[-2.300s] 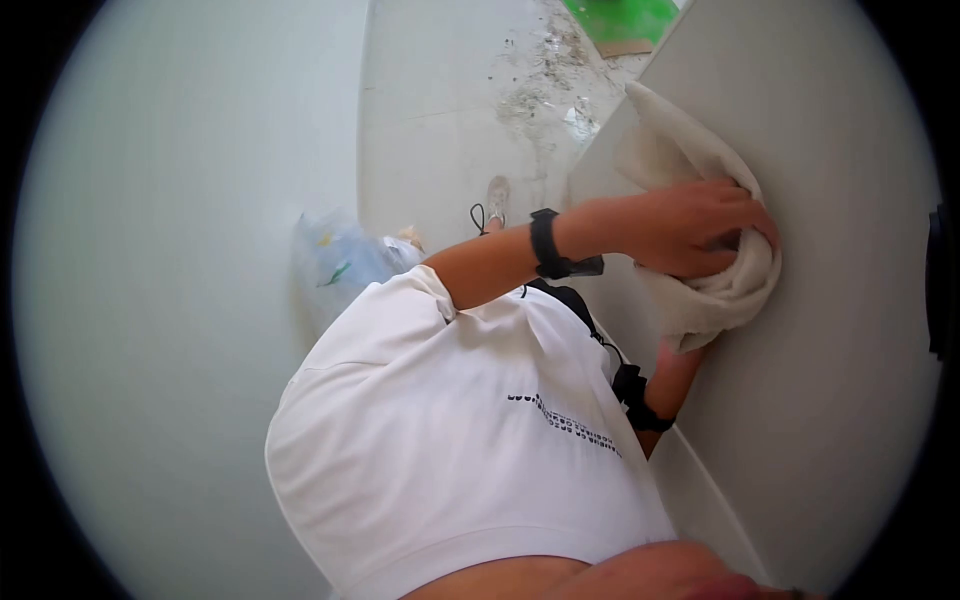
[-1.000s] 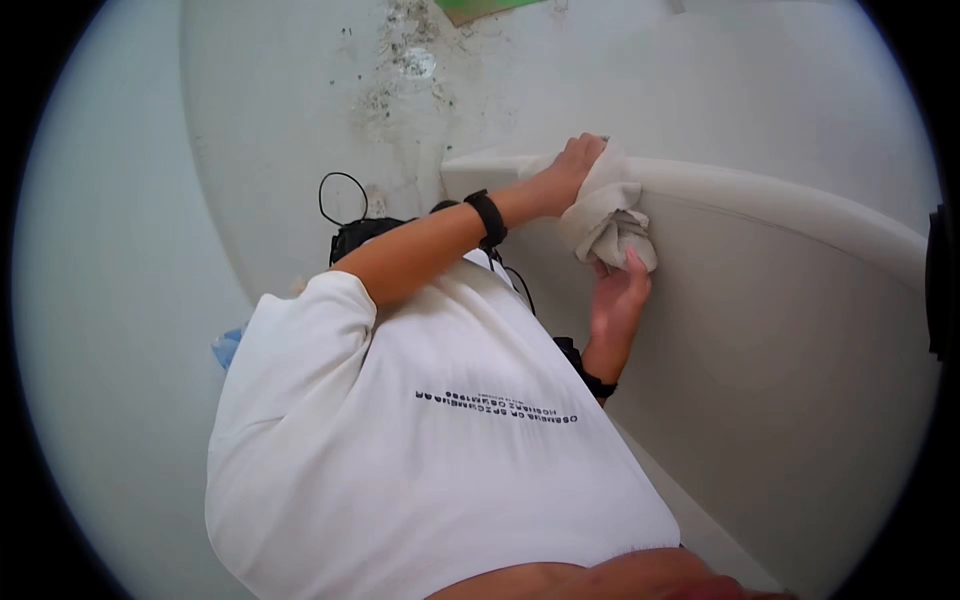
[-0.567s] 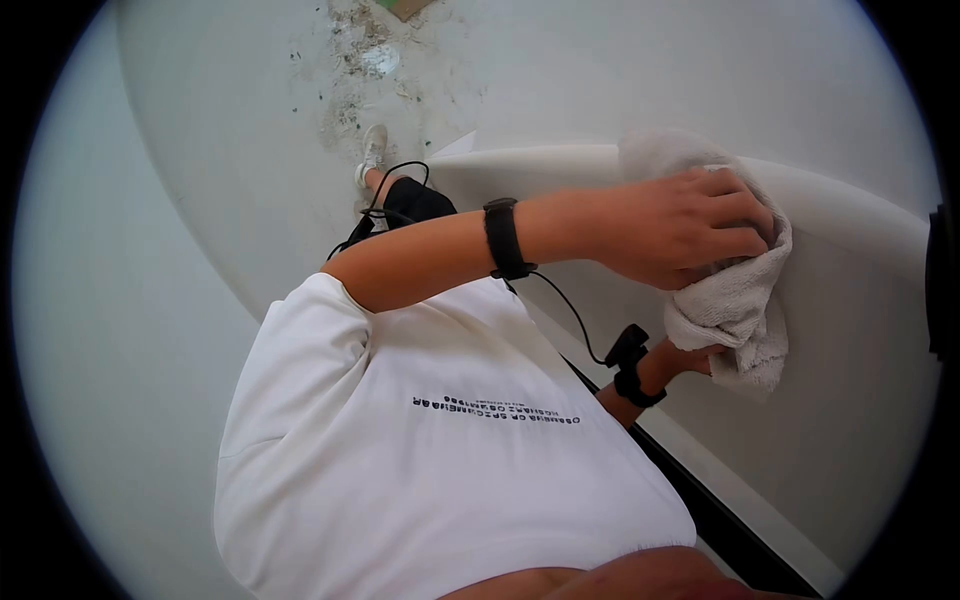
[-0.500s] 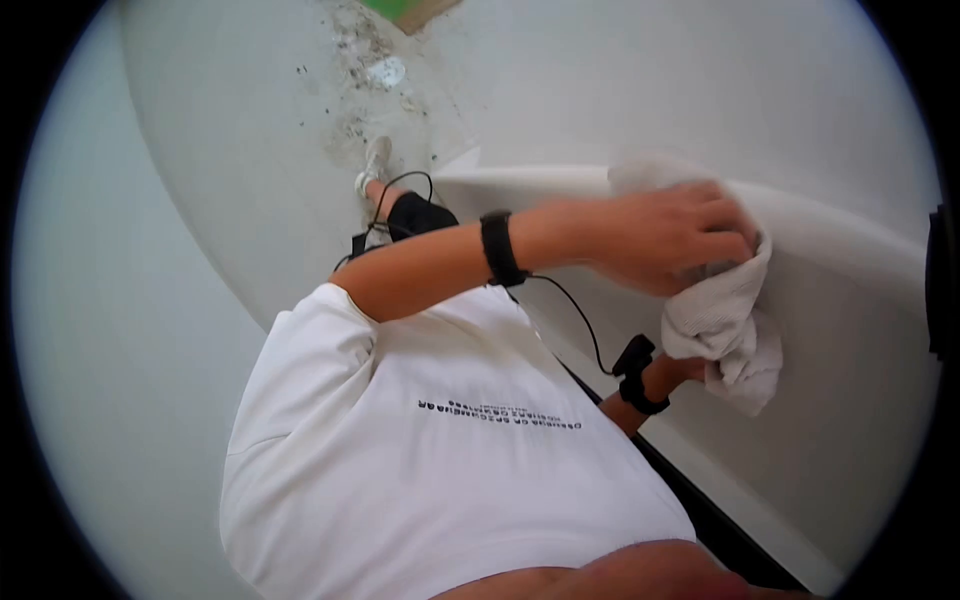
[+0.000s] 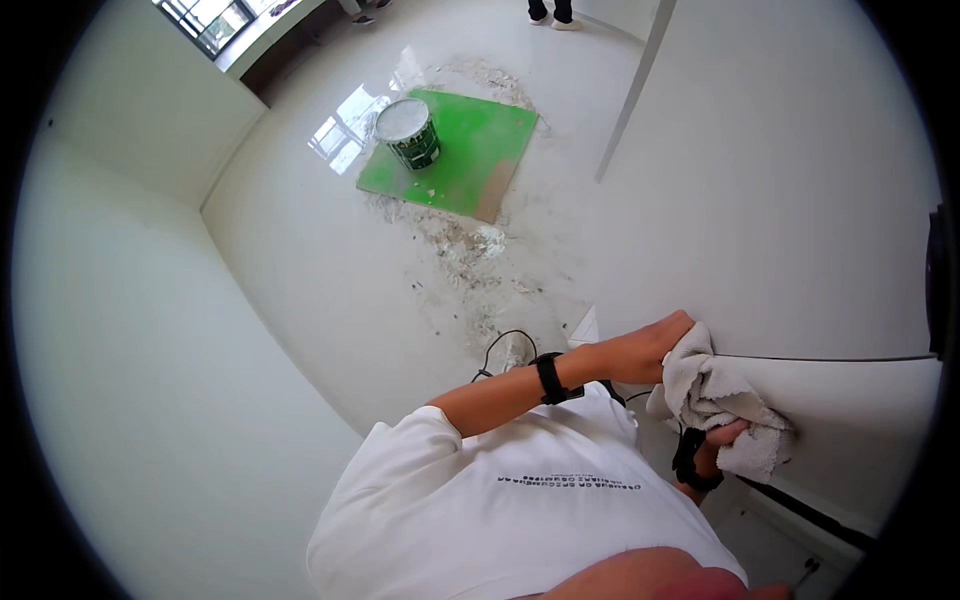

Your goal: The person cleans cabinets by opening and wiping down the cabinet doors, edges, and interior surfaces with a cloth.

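Note:
A beige cloth (image 5: 705, 385) hangs bunched and folded against the front of the white panel, near its top edge. My left hand (image 5: 655, 348) reaches across from the left, closed on the cloth's upper part, with its fingertips hidden. Lower down, my right hand (image 5: 725, 434) is partly covered by the folds and closed on the lower part of the same cloth. Both wrists wear black bands.
A white panel edge (image 5: 850, 372) runs to the right. On the littered floor (image 5: 300, 260) ahead lies a green board (image 5: 470, 135) bearing a paint bucket (image 5: 410, 135). A wall (image 5: 180, 370) stands at left. Other people's feet (image 5: 555, 20) show at the top.
The view has tilted up, bringing the bucket, the whole board and the feet into sight. Both hands still hold the cloth; my left hand's fingers have turned to the cloth's far side.

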### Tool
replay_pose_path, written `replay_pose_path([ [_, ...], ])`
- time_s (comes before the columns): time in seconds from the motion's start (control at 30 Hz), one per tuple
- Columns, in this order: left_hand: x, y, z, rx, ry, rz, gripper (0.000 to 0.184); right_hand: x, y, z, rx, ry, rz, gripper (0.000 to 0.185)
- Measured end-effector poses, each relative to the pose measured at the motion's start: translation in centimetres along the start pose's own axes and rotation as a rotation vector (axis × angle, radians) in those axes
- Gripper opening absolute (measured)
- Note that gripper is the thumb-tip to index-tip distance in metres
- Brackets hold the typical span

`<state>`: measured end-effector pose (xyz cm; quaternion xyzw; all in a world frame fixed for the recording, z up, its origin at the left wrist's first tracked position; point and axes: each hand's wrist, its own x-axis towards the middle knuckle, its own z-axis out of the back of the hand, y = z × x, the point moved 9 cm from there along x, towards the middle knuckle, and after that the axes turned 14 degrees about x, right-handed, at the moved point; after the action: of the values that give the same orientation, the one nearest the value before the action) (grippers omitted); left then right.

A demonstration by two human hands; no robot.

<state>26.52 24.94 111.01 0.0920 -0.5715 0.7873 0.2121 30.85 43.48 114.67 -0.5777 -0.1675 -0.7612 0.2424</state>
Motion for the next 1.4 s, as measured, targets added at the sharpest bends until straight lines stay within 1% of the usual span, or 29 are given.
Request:
replay_pose_path([
  [0.07,-0.2,-0.8,1.6,0.022,0.118,-0.041,0.041,0.2,1.7,-0.1,-0.062,0.001,-0.019,0.068],
  [0.17,1.2,-3.4,4.2,-0.019,0.211,-0.085,0.042,0.8,3.6,-0.7,-0.145,-0.009,-0.053,0.069],
  [0.2,1.9,-4.3,5.1,-0.022,0.219,-0.133,0.046,0.9,4.0,-0.9,-0.166,-0.010,-0.066,0.069],
  [0.3,4.2,-6.4,6.2,-0.066,0.264,-0.270,0.048,0.9,4.2,-1.1,-0.216,-0.003,-0.115,0.069],
  [0.37,5.7,-6.9,6.0,-0.045,0.289,-0.304,0.042,1.0,3.9,-0.5,-0.267,0.003,-0.124,0.069],
  [0.43,6.9,-6.6,5.5,-0.013,0.331,-0.312,0.039,1.2,3.6,0.0,-0.319,0.017,-0.132,0.069],
  [0.47,7.2,-6.7,5.7,-0.047,0.304,-0.321,0.036,1.3,3.6,0.0,-0.341,0.027,-0.132,0.070],
  [0.57,7.2,-6.0,5.8,-0.113,0.307,-0.306,0.035,1.6,3.7,-0.1,-0.388,0.025,-0.126,0.070],
  [0.7,7.5,-3.9,6.2,-0.127,0.412,-0.237,0.035,2.0,3.6,0.5,-0.432,0.037,-0.121,0.070],
  [0.73,7.9,-3.3,7.0,-0.089,0.396,-0.246,0.037,2.0,3.3,0.8,-0.448,0.041,-0.125,0.070],
  [0.77,8.3,-2.4,7.9,-0.065,0.401,-0.188,0.033,2.2,3.1,1.0,-0.460,0.047,-0.122,0.071],
  [0.83,8.8,-0.6,10.8,0.074,0.189,-0.252,0.032,2.6,3.1,0.8,-0.482,0.042,-0.126,0.071],
  [0.93,9.9,1.6,17.3,0.229,0.016,-0.063,0.037,2.8,3.8,0.0,-0.540,0.019,-0.159,0.071],
  [0.97,10.4,3.3,20.3,0.217,-0.112,-0.022,0.042,2.8,4.2,-0.2,-0.563,0.024,-0.158,0.071],
  [1.0,11.2,5.2,23.5,0.207,-0.258,0.022,0.039,3.0,4.7,-0.7,-0.570,0.024,-0.167,0.071],
  [1.03,12.0,7.5,26.6,0.140,-0.386,0.120,0.029,3.2,4.7,-1.0,-0.579,0.027,-0.175,0.071],
  [1.1,15.1,10.5,32.8,0.050,-0.631,0.152,0.025,3.9,5.5,-2.4,-0.597,0.014,-0.168,0.072],
  [1.13,17.5,10.3,34.3,0.061,-0.666,0.093,0.026,4.3,6.0,-3.1,-0.595,0.013,-0.164,0.072],
  [1.17,19.9,9.9,35.8,0.076,-0.700,0.040,0.029,4.7,6.2,-3.8,-0.593,0.013,-0.162,0.072],
  [1.23,24.9,10.1,35.8,-0.012,-0.576,0.095,0.042,5.5,7.3,-5.2,-0.589,0.010,-0.166,0.072],
  [1.3,28.7,12.0,33.3,-0.311,-0.417,0.221,0.053,6.0,7.9,-6.2,-0.593,0.014,-0.172,0.072],
  [1.4,30.1,12.7,30.5,-0.526,-0.257,0.197,0.059,6.5,8.7,-6.4,-0.628,0.027,-0.167,0.073],
])
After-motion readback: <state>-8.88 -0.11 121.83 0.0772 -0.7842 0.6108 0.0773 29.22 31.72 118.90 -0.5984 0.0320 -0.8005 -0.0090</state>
